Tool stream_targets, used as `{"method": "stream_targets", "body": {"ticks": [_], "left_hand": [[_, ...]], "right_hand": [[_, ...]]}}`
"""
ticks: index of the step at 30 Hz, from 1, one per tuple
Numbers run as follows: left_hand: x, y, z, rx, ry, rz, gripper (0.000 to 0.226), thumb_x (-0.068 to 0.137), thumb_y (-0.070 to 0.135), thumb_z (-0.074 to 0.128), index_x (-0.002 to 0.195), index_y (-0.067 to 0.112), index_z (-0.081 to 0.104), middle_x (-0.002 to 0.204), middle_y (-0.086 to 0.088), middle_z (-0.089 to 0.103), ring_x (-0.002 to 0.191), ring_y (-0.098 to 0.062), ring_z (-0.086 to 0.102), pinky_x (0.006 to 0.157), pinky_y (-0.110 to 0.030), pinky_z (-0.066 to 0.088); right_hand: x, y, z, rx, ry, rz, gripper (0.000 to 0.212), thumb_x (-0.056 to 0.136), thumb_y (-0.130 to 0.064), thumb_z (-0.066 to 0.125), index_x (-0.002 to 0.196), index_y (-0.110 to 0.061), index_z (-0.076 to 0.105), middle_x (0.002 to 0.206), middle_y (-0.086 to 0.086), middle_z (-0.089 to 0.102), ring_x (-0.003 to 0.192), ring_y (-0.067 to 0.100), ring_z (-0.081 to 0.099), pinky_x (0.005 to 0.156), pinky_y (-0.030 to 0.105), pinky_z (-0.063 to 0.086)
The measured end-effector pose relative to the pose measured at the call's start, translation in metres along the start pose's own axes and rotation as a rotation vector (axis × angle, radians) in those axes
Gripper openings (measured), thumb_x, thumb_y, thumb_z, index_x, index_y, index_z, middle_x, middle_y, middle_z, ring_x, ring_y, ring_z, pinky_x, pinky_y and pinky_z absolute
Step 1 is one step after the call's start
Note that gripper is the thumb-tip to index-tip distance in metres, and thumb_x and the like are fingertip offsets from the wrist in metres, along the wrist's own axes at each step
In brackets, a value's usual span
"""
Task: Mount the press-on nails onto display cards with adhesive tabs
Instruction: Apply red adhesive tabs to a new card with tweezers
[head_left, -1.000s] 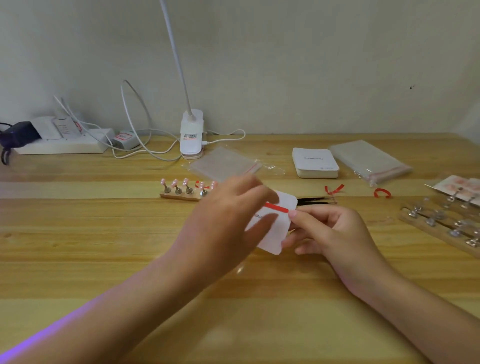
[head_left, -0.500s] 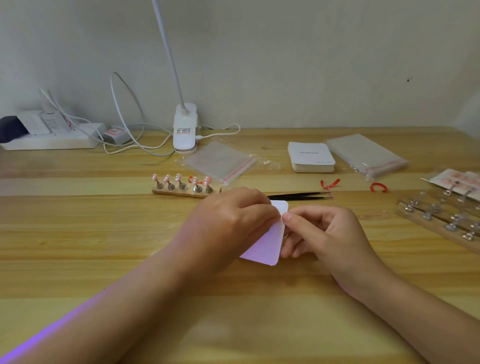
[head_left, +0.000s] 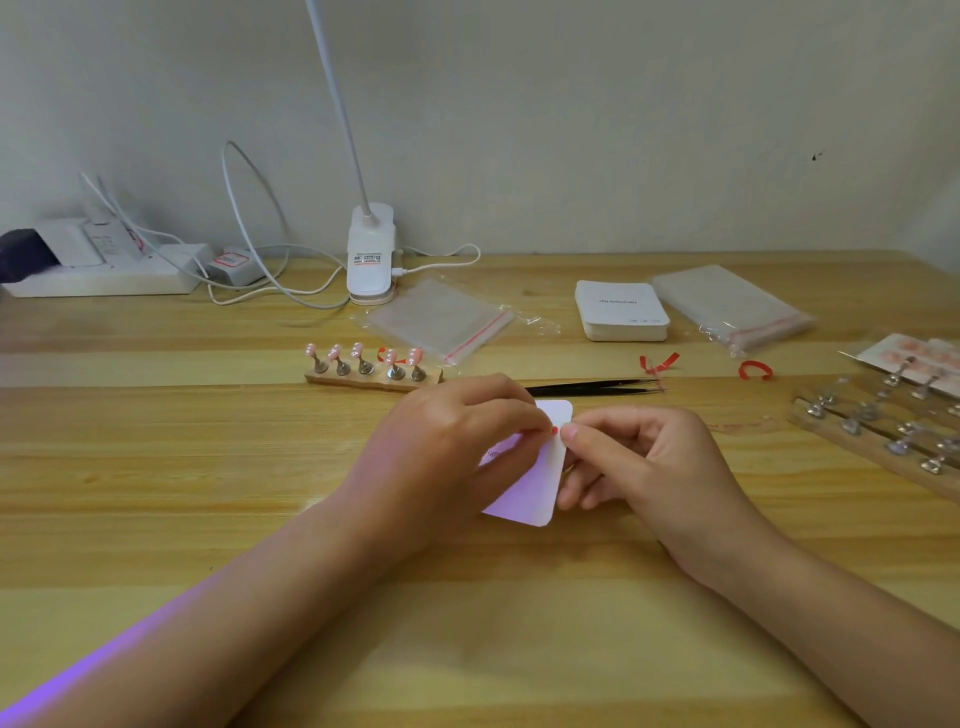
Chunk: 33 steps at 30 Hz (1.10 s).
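Note:
A white display card (head_left: 530, 483) lies under both hands at the table's middle. My left hand (head_left: 447, 457) covers its left part, fingers curled over the card, fingertips at a small red strip (head_left: 555, 430) near the top edge. My right hand (head_left: 639, 467) holds the card's right edge, thumb and forefinger pinched beside the red strip. Pink press-on nails (head_left: 358, 353) stand on metal pegs in a wooden holder (head_left: 374, 378) behind the left hand. Most of the red strip is hidden by the fingers.
Black tweezers (head_left: 597, 387) lie just behind the card. A stack of white cards (head_left: 621, 310), two clear bags (head_left: 441, 319) (head_left: 727, 304), red strip scraps (head_left: 657, 362) and a peg rack (head_left: 883, 431) sit to the right. Lamp base (head_left: 370, 254) and power strip (head_left: 98, 270) at the back.
The long red strip seen across the card a second ago is now almost wholly under the fingertips. Both hands have closed in at the card's top edge, and the card lies flatter.

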<state>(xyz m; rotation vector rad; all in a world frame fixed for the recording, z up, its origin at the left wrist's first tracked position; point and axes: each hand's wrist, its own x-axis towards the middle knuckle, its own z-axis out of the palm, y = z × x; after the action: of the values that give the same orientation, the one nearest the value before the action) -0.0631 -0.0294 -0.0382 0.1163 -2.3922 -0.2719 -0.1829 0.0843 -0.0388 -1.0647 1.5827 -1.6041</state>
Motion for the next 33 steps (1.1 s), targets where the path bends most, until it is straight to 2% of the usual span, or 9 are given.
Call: {"method": "stream_targets", "body": {"ticks": [3,8,14,18,23,27,33], "left_hand": [[0.000,0.001,-0.002,0.004,-0.017,-0.008,0.005,0.074,0.008,0.069,0.077,0.006,0.073,0.077,-0.003,0.069,0.061,-0.018,0.063,0.049,-0.026,0.049],[0.004,0.005,-0.003,0.091,-0.023,0.050,0.010,0.077,0.010,0.066,0.072,0.004,0.071,0.074,-0.007,0.068,0.055,-0.022,0.062,0.044,-0.028,0.049],[0.005,0.010,-0.001,0.180,-0.005,0.046,0.009,0.071,0.008,0.068,0.063,0.004,0.068,0.067,-0.005,0.066,0.048,-0.022,0.057,0.039,-0.025,0.043],[0.003,0.012,0.002,0.091,0.018,-0.049,0.008,0.072,0.010,0.067,0.066,0.006,0.068,0.070,-0.002,0.066,0.054,-0.019,0.058,0.042,-0.029,0.044],[0.000,0.012,0.006,-0.041,0.082,-0.178,0.007,0.073,0.010,0.067,0.069,0.006,0.069,0.073,0.001,0.067,0.062,-0.013,0.059,0.055,-0.027,0.045],[-0.002,0.012,0.009,-0.131,0.113,-0.240,0.007,0.073,0.011,0.066,0.071,0.006,0.070,0.074,0.002,0.067,0.065,-0.010,0.060,0.059,-0.031,0.050],[-0.004,0.012,0.009,-0.261,0.113,-0.310,0.005,0.072,0.010,0.065,0.072,0.008,0.070,0.075,0.004,0.066,0.069,-0.006,0.061,0.065,-0.029,0.054]], "right_hand": [[0.000,0.000,0.000,0.002,0.003,0.002,0.022,0.086,-0.001,0.056,0.068,-0.008,0.067,0.051,0.003,0.064,0.043,0.010,0.061,0.043,0.015,0.045],[0.001,0.001,0.000,-0.002,-0.002,0.005,0.020,0.086,-0.002,0.056,0.069,-0.008,0.067,0.049,0.002,0.063,0.044,0.009,0.061,0.044,0.014,0.045],[0.001,0.000,0.001,-0.022,-0.013,0.001,0.025,0.086,-0.002,0.056,0.065,-0.011,0.067,0.046,0.000,0.062,0.043,0.008,0.061,0.044,0.013,0.045],[0.001,0.000,0.001,-0.018,-0.018,0.008,0.024,0.086,-0.002,0.056,0.066,-0.009,0.067,0.048,0.000,0.063,0.046,0.007,0.062,0.045,0.013,0.046],[0.000,0.000,0.001,0.004,-0.010,0.020,0.025,0.085,-0.002,0.057,0.064,-0.011,0.066,0.048,0.002,0.064,0.047,0.008,0.063,0.046,0.013,0.046],[0.001,0.000,0.001,0.004,-0.005,0.029,0.023,0.085,-0.001,0.057,0.064,-0.008,0.066,0.048,0.002,0.064,0.046,0.008,0.063,0.045,0.013,0.046],[0.001,-0.001,0.002,-0.004,-0.004,0.040,0.024,0.084,-0.001,0.057,0.063,-0.009,0.066,0.050,0.002,0.064,0.047,0.009,0.064,0.045,0.013,0.046]]}}
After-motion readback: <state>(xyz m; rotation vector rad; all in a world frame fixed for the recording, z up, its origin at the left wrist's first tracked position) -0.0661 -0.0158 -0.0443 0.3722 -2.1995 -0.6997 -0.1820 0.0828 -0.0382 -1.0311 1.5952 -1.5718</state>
